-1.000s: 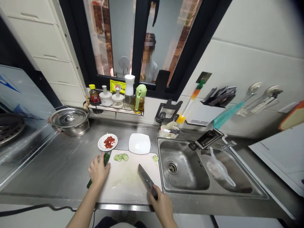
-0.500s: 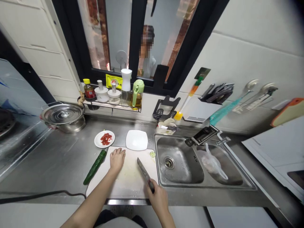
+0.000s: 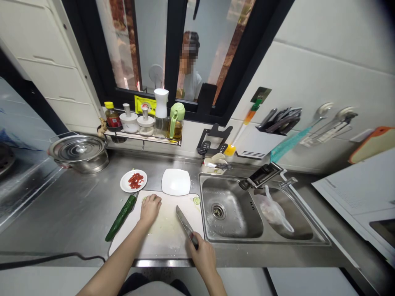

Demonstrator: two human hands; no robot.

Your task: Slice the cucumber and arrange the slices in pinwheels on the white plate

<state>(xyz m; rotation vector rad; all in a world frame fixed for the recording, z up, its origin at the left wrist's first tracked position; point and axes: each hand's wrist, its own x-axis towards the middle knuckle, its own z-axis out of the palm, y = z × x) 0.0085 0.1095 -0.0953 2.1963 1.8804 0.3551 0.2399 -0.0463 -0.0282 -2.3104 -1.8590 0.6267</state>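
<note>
Partly showing past the left hand (image 3: pixel 150 209), a few slices (image 3: pixel 143 199) lie at the far left of the board (image 3: pixel 165 244); whether the fingers pinch them or merely cover them, I cannot tell. The right hand (image 3: pixel 202 250) is wrapped round the handle of the knife (image 3: pixel 185 223), its blade above the board's right half. Good handling here calls for light, gathered fingers, so slices don't scatter, and the edge kept well off the left hand. Cucumber (image 3: pixel 121 218) lies along the board's left edge; a plate (image 3: pixel 175 182) sits just beyond its far edge.

Cutting board (image 3: pixel 166 242) left of sink (image 3: pixel 237 218)
</note>
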